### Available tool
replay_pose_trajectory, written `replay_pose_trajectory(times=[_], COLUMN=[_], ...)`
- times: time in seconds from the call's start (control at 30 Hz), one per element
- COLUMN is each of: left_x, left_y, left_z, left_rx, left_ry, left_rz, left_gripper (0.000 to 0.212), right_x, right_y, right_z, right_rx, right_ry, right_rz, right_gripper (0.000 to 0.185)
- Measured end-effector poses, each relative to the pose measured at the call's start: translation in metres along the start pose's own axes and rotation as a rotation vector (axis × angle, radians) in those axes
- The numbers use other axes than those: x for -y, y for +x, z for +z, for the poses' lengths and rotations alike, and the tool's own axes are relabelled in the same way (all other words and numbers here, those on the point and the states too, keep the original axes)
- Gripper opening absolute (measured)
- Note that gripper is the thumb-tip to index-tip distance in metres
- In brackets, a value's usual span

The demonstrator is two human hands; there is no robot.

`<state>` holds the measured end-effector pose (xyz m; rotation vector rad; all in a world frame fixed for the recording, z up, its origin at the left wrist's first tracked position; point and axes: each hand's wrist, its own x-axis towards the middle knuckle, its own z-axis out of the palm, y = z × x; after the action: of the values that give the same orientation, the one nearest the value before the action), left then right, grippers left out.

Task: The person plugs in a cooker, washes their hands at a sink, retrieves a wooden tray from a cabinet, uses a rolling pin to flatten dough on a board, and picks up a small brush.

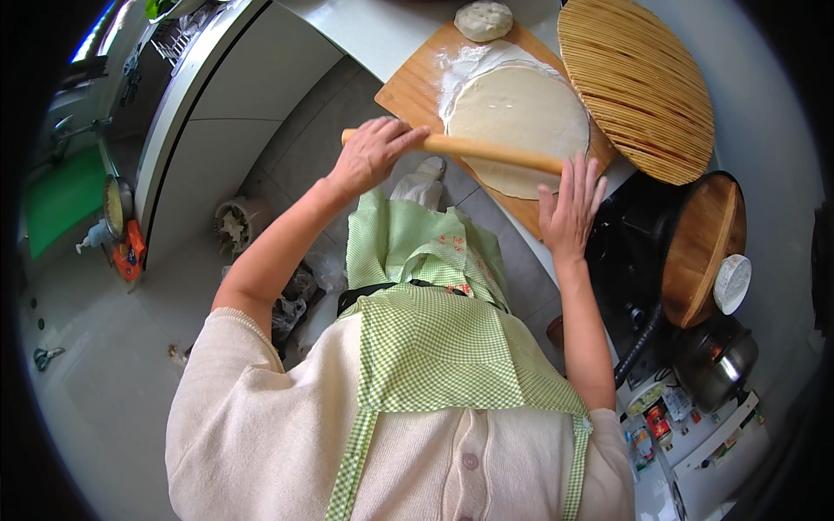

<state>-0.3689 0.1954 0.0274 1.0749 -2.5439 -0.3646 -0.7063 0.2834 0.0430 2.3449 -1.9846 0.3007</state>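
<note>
A wooden rolling pin (pixel 485 148) lies across the near part of a large, thin round dough sheet (pixel 518 104). My left hand (pixel 374 153) is wrapped around the pin near its left end, off the side of the board. At the other end my right hand (pixel 572 202) lies with fingers outstretched and apart, touching the pin without closing around it. Under the dough is a wooden board (pixel 414 88), with white flour (pixel 459 68) scattered along the sheet's far left edge. A ball of dough (pixel 483 21) sits at the board's far corner.
A round slatted mat (pixel 642 84) leans right of the board. Beyond my right arm are a black stove (pixel 625 228), a wok with a wooden lid (pixel 700 254), a white bowl (pixel 732 284) and a steel pot (pixel 717 365). A bin (pixel 244 221) stands on the floor at left.
</note>
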Motion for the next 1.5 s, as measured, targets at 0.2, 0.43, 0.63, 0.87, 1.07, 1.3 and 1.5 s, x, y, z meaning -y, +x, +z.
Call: replay_pose_trajectory(times=[0.2, 0.43, 0.63, 0.87, 1.07, 1.3, 1.5], left_x=[0.011, -0.006, 0.012, 0.036, 0.063, 0.07, 0.07], left_y=[0.001, -0.02, 0.001, 0.009, 0.026, 0.041, 0.037], left_z=[0.011, 0.003, -0.016, -0.002, -0.005, -0.006, -0.003], left_rx=[0.025, 0.128, 0.062, 0.001, 0.016, 0.013, 0.013], left_ry=[0.003, -0.044, -0.066, 0.003, 0.179, 0.131, 0.097], left_rz=[0.007, -0.025, -0.062, -0.188, -0.183, -0.185, -0.179], left_gripper=[0.044, 0.045, 0.042, 0.049, 0.053, 0.057, 0.053], right_x=[0.008, 0.025, 0.021, 0.017, 0.012, 0.014, 0.018], right_y=[-0.014, -0.043, 0.014, 0.094, 0.164, 0.198, 0.182], right_z=[0.02, 0.003, -0.003, 0.045, 0.076, 0.085, 0.086], right_rx=[0.084, 0.091, 0.038, 0.029, -0.114, -0.169, -0.146], right_ry=[0.07, 0.164, 0.164, 0.124, 0.104, 0.158, 0.112], right_rz=[0.016, -0.001, -0.069, -0.119, -0.128, -0.053, -0.128], right_gripper=[0.053, 0.052, 0.052, 0.063, 0.061, 0.06, 0.061])
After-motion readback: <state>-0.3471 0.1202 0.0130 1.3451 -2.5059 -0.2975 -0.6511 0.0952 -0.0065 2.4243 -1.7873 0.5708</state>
